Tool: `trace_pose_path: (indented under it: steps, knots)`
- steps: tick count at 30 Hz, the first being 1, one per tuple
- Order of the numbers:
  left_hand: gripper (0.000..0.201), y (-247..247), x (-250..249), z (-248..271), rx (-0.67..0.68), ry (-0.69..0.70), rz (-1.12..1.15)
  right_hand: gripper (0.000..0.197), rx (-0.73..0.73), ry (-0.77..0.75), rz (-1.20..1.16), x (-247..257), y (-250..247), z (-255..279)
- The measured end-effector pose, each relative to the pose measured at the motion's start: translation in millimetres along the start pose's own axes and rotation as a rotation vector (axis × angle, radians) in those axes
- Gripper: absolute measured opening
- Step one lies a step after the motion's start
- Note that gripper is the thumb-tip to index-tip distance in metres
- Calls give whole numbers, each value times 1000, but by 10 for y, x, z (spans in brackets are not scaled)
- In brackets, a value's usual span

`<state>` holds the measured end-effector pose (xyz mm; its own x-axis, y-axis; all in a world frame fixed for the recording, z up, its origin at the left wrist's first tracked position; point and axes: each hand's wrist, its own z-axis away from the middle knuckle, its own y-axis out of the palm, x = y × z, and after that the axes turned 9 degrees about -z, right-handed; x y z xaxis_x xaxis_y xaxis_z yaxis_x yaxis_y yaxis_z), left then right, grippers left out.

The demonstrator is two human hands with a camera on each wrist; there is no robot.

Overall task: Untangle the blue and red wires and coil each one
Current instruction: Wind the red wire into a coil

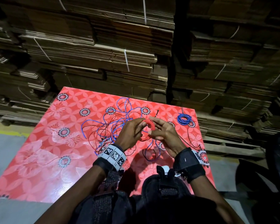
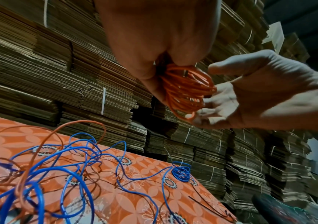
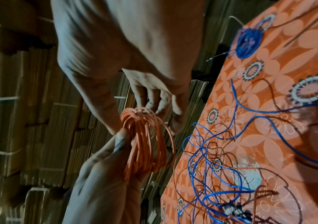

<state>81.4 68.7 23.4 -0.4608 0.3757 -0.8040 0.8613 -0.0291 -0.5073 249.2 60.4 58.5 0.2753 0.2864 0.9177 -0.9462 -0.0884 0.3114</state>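
Observation:
A red wire coil (image 1: 148,125) is held above the table between both hands. My left hand (image 1: 136,126) grips it, thumb and fingers pinching the bundled loops (image 2: 186,91). My right hand (image 1: 160,128) is open with its thumb spread away, and its fingertips (image 3: 150,106) touch the coil's rim (image 3: 146,141). A loose tangle of blue and red wire (image 1: 110,126) lies on the table under and left of my hands (image 2: 49,166). A finished blue coil (image 1: 184,118) rests near the table's far right corner (image 2: 181,172).
The table (image 1: 39,159) has a red floral cover with bare room on its left half. Strapped stacks of flat cardboard (image 1: 103,46) rise close behind its far edge. A thin black wire (image 1: 157,112) lies near the blue coil. A dark object (image 1: 278,159) stands at the right.

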Motion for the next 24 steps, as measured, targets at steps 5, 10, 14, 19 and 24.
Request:
trace_pose_path:
  steps: [5,10,14,19,24]
  knots:
    - [23,6,-123,-11,-51,24,-64,54,-108,-164,194,-50,90,-63]
    - [20,19,-119,3,-31,-16,-22,42,-148,-235,216,-63,52,-52]
    - [19,30,-127,18,-48,15,-74,35,-180,-305,235,-61,42,-22]
    - [23,100,-97,31,-63,19,-86,20,-218,-361,230,-49,28,-22]
    - [36,149,-179,50,-35,-130,88,13,-270,-386,195,-52,35,-64]
